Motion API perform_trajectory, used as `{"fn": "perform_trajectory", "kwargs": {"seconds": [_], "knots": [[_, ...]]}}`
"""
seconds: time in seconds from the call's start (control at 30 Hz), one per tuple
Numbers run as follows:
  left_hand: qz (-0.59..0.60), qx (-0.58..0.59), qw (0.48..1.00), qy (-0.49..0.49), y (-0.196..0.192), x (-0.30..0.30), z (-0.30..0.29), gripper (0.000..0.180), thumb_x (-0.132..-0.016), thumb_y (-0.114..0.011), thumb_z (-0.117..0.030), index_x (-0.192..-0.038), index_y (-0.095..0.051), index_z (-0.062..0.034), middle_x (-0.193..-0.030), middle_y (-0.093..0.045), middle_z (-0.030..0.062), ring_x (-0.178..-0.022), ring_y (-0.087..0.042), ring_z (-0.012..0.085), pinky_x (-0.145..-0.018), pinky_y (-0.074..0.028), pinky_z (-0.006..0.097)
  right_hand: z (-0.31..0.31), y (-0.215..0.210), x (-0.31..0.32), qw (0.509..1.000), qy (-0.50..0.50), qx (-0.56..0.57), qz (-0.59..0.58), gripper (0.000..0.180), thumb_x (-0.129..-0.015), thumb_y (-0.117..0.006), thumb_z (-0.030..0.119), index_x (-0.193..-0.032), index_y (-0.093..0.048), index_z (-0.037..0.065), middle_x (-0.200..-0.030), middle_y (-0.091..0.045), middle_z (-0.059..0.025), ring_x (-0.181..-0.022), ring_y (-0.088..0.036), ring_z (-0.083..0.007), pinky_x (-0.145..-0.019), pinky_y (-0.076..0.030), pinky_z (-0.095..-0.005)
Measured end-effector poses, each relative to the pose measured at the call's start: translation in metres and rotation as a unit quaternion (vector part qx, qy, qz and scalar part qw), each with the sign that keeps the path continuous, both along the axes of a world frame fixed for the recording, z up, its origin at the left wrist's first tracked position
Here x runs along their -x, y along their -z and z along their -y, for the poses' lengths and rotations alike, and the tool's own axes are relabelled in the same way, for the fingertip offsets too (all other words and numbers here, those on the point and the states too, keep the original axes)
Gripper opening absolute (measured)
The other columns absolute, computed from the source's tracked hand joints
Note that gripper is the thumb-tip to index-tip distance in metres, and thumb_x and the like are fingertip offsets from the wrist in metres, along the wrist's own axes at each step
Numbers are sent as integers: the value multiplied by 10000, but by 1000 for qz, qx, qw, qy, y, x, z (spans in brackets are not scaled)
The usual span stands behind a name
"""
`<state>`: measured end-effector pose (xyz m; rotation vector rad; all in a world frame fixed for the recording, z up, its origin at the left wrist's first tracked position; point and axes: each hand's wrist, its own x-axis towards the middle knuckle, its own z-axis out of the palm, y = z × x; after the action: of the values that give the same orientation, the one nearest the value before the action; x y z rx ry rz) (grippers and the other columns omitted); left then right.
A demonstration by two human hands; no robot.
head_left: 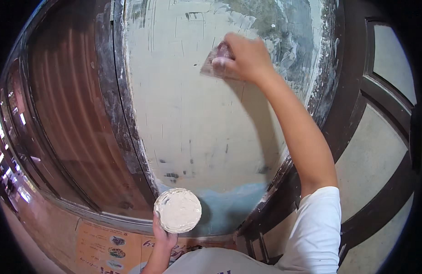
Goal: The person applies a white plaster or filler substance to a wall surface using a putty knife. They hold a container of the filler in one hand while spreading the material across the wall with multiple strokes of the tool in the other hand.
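My right hand (247, 57) is closed around the handle of a putty knife (214, 64), whose wide blade lies against the wall panel (197, 109). The blade is smeared by motion. Pale filler coats most of the panel, with dark scratches and spots showing through; its upper right is grey and patchy, and a blue strip shows at the bottom. Low in front of me, my left hand (163, 235) grips a round tub (178, 210) from below and the side. Cream-coloured putty fills the tub's top.
Dark, filler-smeared frame posts (111, 91) border the panel, with a brown glazed pane (67, 105) to the left. A dark-framed door with pale panels (377, 132) stands at the right. On the floor lies an orange printed sheet (101, 246).
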<state>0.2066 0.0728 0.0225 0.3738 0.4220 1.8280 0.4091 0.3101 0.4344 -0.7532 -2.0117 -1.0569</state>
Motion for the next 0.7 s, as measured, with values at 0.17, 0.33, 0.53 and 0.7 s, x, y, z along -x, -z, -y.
{"fn": "perform_trajectory", "kwargs": {"seconds": [0.17, 0.33, 0.53, 0.7], "knots": [[-1, -9, 1000, -1, 8, 9, 0, 575, -1027, -376, -473, -1439, -431, -75, -1428, -515, 130, -1277, -530, 311, -1088, -431, 454, 5, -49, -14, 977, 13, -30, -212, 589, -800, -714, 555, -1099, -554, 75, -954, -696, -162, -909, -660, -372, -802, -491, -460], [7, 9, 1000, -11, 8, 20, 3, 582, -1027, -370, -488, -1441, -431, -84, -1440, -506, 114, -1289, -519, 296, -1092, -425, 452, 8, -25, 0, 998, 33, 23, -38, 609, -825, -674, 575, -1134, -522, 72, -1022, -702, -151, -942, -660, -340, -852, -440, -472], [-9, 7, 1000, -1, 6, 19, -3, 585, -1025, -372, -485, -1443, -427, -79, -1442, -503, 119, -1291, -517, 299, -1094, -424, 450, -11, -50, -22, 968, 31, 28, -248, 642, -814, -678, 602, -1136, -534, 66, -994, -711, -158, -961, -665, -391, -897, -475, -477], [-3, 9, 1000, -10, 6, 27, -1, 577, -1023, -379, -474, -1434, -438, -72, -1427, -517, 128, -1275, -533, 304, -1085, -436, 451, -2, -37, -9, 986, -11, 16, -167, 650, -800, -696, 597, -1101, -537, 43, -964, -702, -191, -942, -667, -396, -862, -492, -486]]}}
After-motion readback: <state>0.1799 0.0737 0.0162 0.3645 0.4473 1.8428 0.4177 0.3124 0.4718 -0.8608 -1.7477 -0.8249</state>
